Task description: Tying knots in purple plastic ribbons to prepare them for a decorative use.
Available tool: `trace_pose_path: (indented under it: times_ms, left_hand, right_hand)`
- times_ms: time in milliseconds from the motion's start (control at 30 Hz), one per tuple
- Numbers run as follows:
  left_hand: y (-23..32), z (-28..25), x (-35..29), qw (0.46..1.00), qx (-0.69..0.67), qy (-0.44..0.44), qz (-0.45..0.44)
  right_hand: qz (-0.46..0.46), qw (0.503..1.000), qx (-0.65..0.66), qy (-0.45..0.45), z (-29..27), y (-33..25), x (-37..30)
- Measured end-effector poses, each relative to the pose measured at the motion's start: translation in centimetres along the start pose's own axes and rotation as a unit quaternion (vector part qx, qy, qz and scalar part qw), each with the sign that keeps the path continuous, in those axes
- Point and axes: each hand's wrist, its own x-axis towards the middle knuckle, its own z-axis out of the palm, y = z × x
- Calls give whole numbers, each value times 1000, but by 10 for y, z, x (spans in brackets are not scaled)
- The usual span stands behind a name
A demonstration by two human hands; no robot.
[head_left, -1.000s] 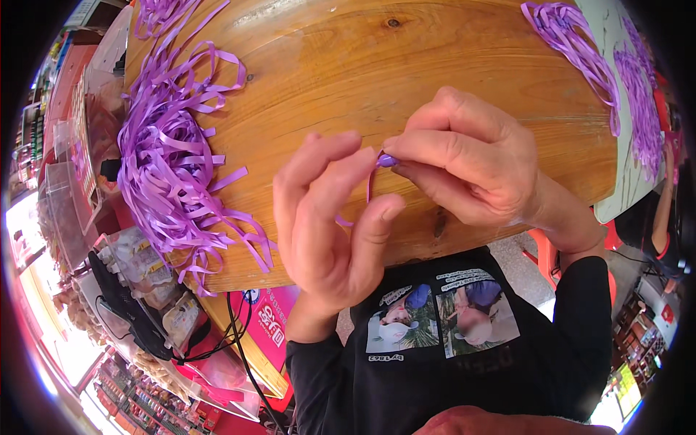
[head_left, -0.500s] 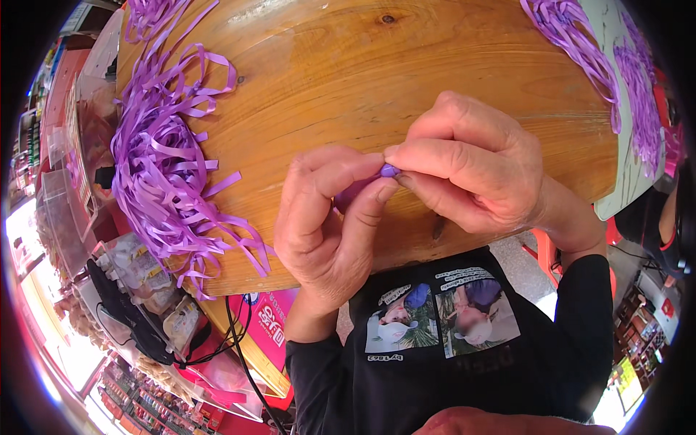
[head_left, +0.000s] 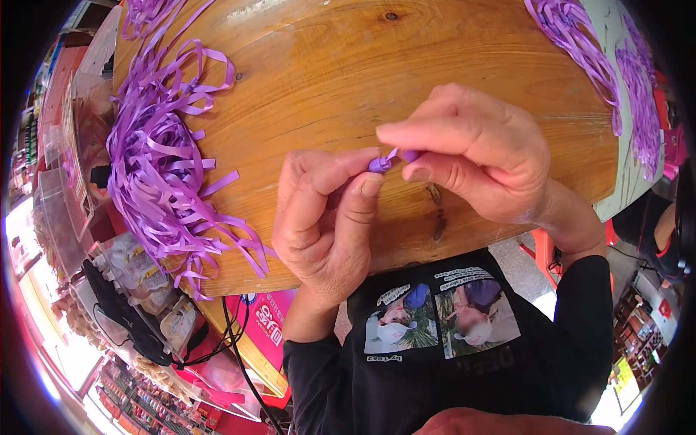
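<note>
My left hand is closed in a pinch, thumb and forefinger around a small folded knot of purple ribbon. A thin ribbon tip sticks up from the knot toward the right. Close beside it is my right hand, its forefinger stretched out above the thumb. Another bit of purple ribbon shows between that forefinger and thumb and seems to be held there; the curled fingers hide the rest. Both hands are raised over the wooden table, near its front edge.
A large tangled heap of purple ribbons covers the table's left side. More purple ribbons lie at the far right, some on a pale board. Left of the table are clear plastic bins, a black bag and a black cable.
My hands have drawn slightly apart. The right forefinger has lifted off the thumb and moved away from the knot, so more of the knot shows. My left hand keeps its pinch.
</note>
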Motion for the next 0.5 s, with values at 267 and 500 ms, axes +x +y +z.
trace_pose_path:
  times_ms: [267, 500]
  left_hand:
    - [0, 3, -2, 999, -50, -16, -11]
    - [-1, 2, -2, 997, -65, -26, -23]
  right_hand:
    - [26, 994, 102, 25, 1, 3, -4]
    - [14, 996, 79, 30, 2, 4, -5]
